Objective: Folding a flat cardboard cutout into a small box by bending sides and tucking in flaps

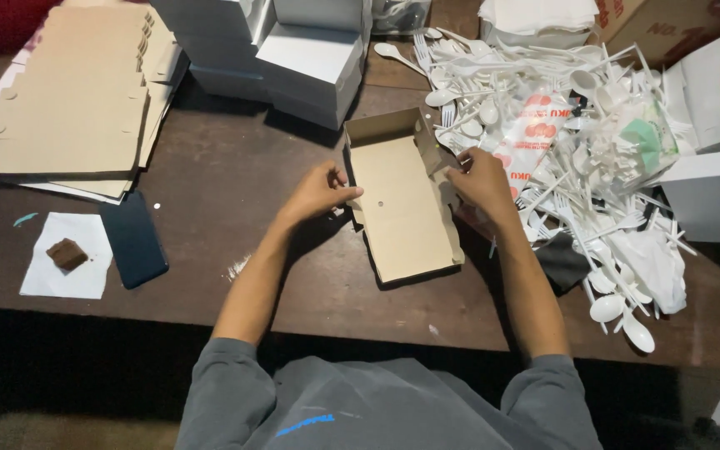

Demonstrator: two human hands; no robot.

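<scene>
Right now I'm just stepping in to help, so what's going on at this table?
A person is folding a brown cardboard box on the dark table. The left hand grips its left wall; the right hand presses the right side. Flat box blanks are stacked far left, finished white boxes stand behind, and white plastic cutlery is heaped on the right.

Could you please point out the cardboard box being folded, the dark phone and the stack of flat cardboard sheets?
cardboard box (pixel 402 212), head view, on its brown inner base panel.
dark phone (pixel 133 242), head view, on the middle of its back.
stack of flat cardboard sheets (pixel 68 100), head view, on the top sheet's middle.
</scene>
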